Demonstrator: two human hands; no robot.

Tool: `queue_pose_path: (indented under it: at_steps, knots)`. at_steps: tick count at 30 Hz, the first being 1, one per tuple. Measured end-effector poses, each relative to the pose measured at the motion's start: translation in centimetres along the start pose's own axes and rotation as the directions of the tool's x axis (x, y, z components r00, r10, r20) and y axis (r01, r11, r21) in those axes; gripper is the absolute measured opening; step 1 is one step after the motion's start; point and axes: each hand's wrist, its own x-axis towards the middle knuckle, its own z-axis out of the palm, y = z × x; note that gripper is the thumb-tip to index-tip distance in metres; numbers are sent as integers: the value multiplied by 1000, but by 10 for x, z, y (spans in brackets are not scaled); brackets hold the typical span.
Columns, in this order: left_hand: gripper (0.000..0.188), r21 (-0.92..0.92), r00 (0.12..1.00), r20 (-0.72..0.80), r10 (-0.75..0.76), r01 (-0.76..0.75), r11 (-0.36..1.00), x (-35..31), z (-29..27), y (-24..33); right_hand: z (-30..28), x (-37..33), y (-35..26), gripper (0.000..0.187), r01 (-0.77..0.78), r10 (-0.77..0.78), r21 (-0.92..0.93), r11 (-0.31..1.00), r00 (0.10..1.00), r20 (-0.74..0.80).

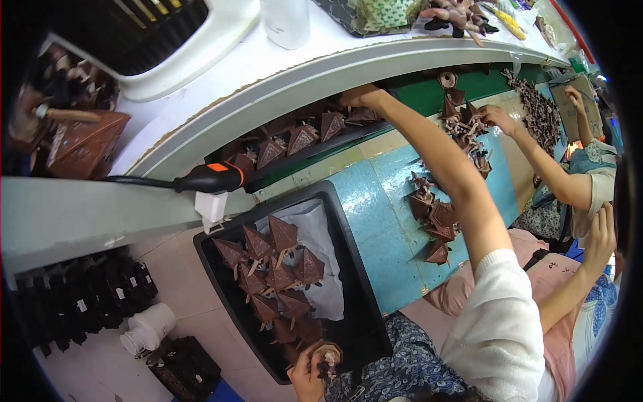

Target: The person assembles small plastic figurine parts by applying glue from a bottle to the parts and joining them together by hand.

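Note:
At the bottom, my left hand [307, 376] is closed round a small brown piece [330, 350] with a pale many-sided rim and something white and black in its middle. It is over the near end of a black tray [355, 268]. In the tray lie several brown pointed, tent-shaped pieces [280, 275] on a grey-white sheet [327, 231]. My right arm stretches far across the bench, and my right hand [362, 97] reaches in under the shelf edge, beside a row of similar pointed pieces [301, 137]. Its fingers are hidden there.
More brown pieces [439, 224] stand on the blue bench top [375, 221]. A black plug with an orange band [211, 176] hangs at the grey shelf edge [268, 87]. Co-workers sit to the right, one with a hand [499, 119] among pieces. Black trays [87, 295] are at lower left.

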Motion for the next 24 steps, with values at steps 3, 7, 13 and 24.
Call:
queue_pose_path:
  at_steps: [3, 7, 13, 24]
  knots:
    - [45, 3, 999, -8, -38, 38, 999, 2, 1, -4, -22, 4, -14, 65, -19, 11, 54, 998, 989, 149]
    - [51, -2, 998, 2, -55, 55, 998, 9, 4, 5, -12, -9, -17, 57, 88, -99, -134, 987, 992, -82]
    - [50, 92, 1000, 30, -7, 4, 996, 19, 6, 4, -11, -9, -8, 45, 117, -139, -106, 987, 962, -236]
    - [46, 35, 1000, 7, 31, -31, 999, 22, 17, -6, 10, 13, 46, 28, -23, 35, -105, 994, 993, 113]
